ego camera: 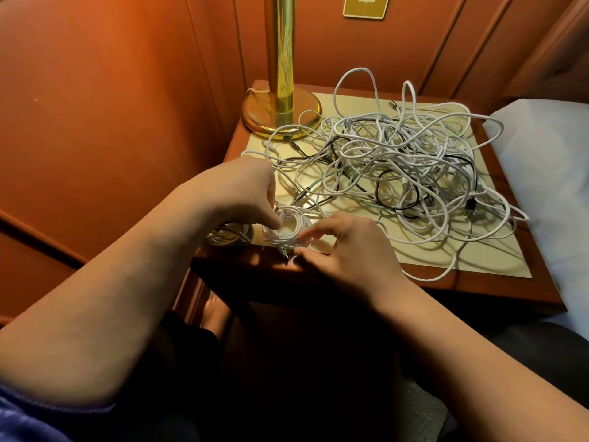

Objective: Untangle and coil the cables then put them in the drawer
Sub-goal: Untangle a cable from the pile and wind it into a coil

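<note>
White cable wound into a small coil (pixel 287 229) sits at the front edge of the surface (pixel 478 260). The left hand (pixel 242 193) holds the coil with its fingers curled on it. The right hand (pixel 347 247) pinches the cable's plug end with its fingers. A big messy pile of cables (pixel 398 164) lies behind, white, black and green. Another coil (pixel 228 236) rests under the left wrist. A gold lamp (pixel 280 90) stands at the back.
</note>
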Tool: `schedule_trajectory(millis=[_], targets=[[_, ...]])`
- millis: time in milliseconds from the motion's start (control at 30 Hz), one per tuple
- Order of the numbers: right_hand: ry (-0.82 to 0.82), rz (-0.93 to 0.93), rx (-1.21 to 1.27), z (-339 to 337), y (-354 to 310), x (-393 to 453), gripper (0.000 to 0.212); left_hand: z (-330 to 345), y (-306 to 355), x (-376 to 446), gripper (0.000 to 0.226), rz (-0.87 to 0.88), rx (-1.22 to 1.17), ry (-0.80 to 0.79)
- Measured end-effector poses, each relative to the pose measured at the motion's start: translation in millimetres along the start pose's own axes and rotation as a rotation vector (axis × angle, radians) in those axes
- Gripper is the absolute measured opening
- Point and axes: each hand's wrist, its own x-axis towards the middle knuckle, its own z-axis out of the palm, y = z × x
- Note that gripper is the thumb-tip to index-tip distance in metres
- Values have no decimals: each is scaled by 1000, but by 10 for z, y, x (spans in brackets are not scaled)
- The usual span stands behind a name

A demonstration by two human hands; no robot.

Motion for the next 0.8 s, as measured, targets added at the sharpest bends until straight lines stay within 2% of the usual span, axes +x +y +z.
schedule_trajectory(millis=[267, 400, 433, 533, 600, 733, 800], targets=[[-27, 16, 51, -21, -13, 16, 31, -9, 13, -17, 19, -25, 59, -72], [-171, 30, 74, -155, -30, 74, 52, -23, 13, -40, 31, -46, 44, -106], [-184, 44, 104, -202, -18, 101, 51, -40, 1, -50, 37, -50, 29, -107], [-109, 93, 133, -338, 74, 196, 25, -96, -31, -80, 48, -37, -21, -41], [-59, 118, 42, -379, 129, 230, 14, -113, -17, -69, 47, -5, -71, 15], [-40, 124, -154, -284, 164, 255, 23, -46, 77, 18, 26, 51, -99, 258], [-1, 129, -200, -232, 185, 283, 27, 4, 111, 55, 17, 81, -84, 322]])
